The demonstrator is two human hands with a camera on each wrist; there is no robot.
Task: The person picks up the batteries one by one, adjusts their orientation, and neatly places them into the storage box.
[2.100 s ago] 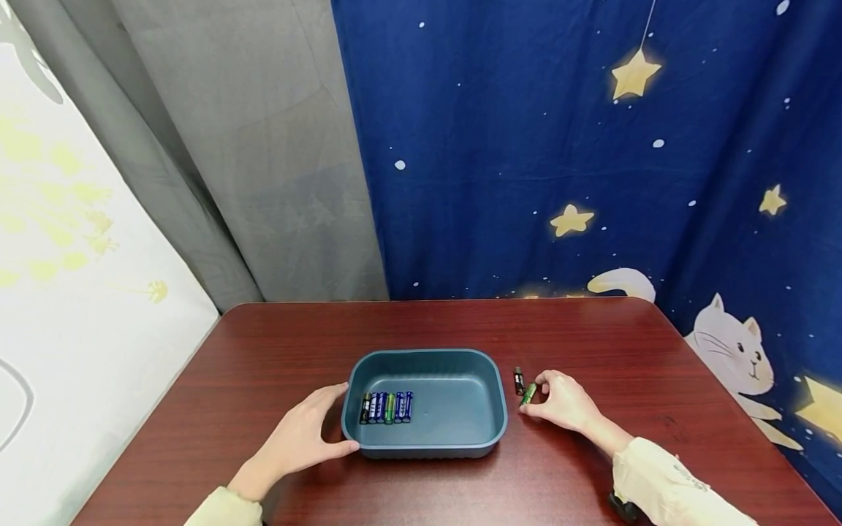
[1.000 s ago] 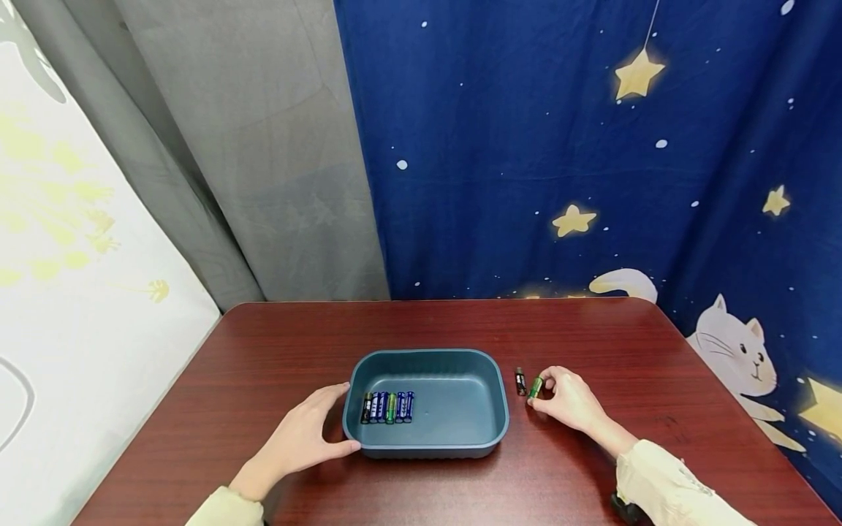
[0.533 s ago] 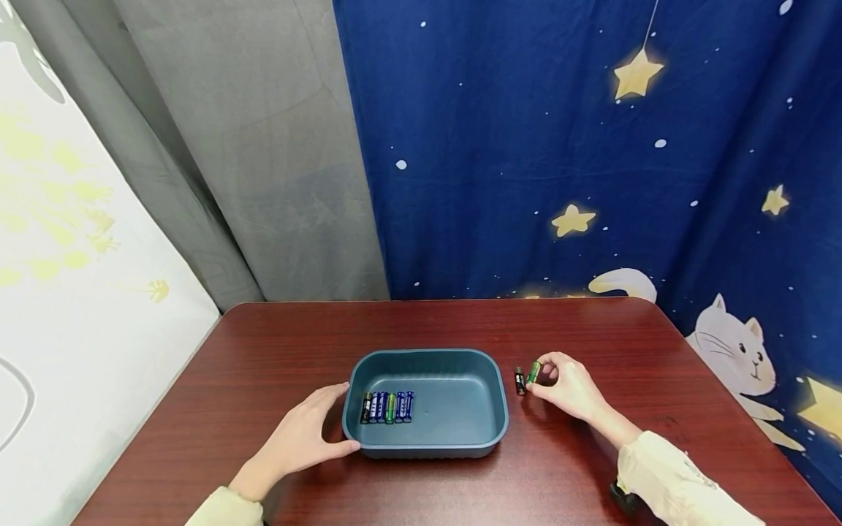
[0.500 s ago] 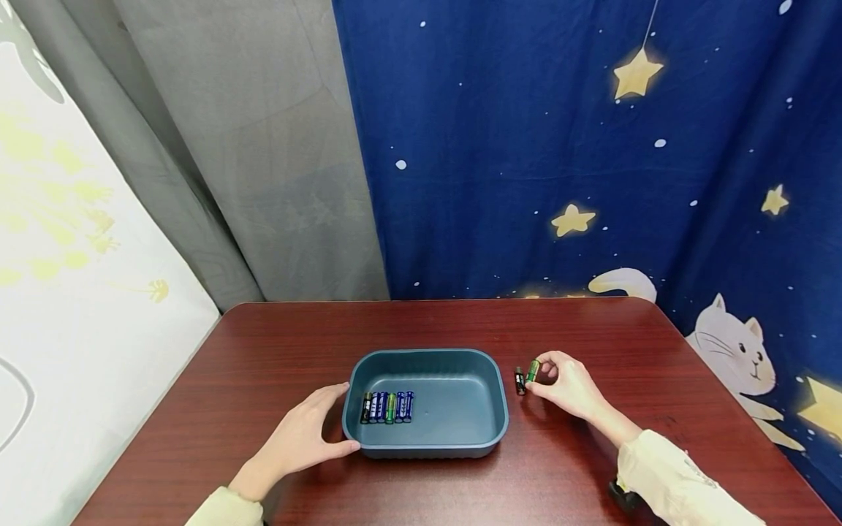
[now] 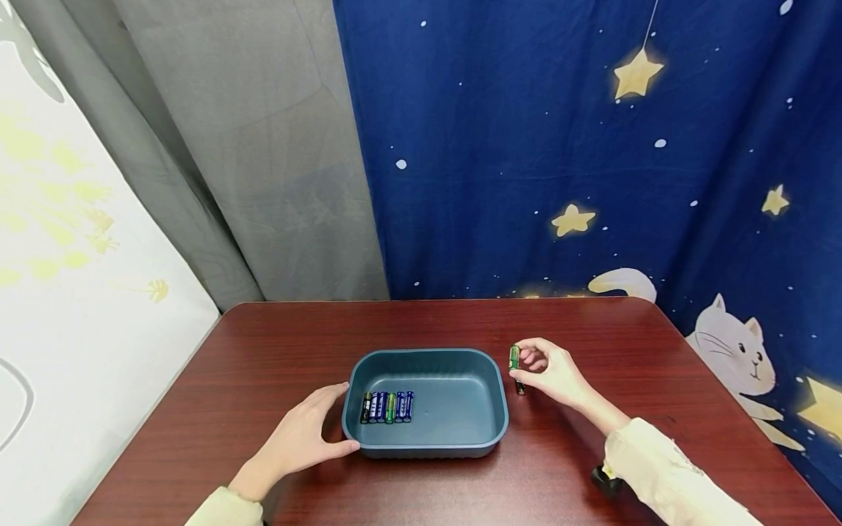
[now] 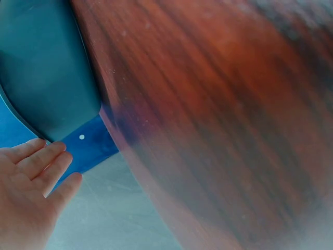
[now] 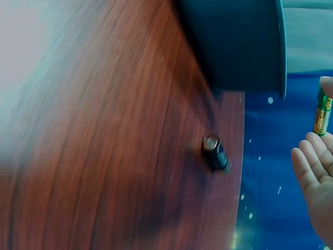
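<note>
Right hand (image 5: 551, 369): pinching green battery (image 5: 514, 357), raised just beside tray (image 5: 490, 380), above black battery (image 5: 520, 387) on table (image 5: 276, 343). Left hand (image 5: 299, 437): fingers relaxed, resting against tray's left wall. Six batteries (image 5: 387, 407) in row inside tray.

Table (image 5: 276, 343) with tub (image 5: 460, 438), black battery (image 7: 214, 153)

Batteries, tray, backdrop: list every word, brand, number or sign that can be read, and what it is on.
None can be read.
Green battery pinched by the right hand: yellow print, too blurred.
Batteries in the tray: labels too small.
Black battery on the table: no legible marking.
</note>
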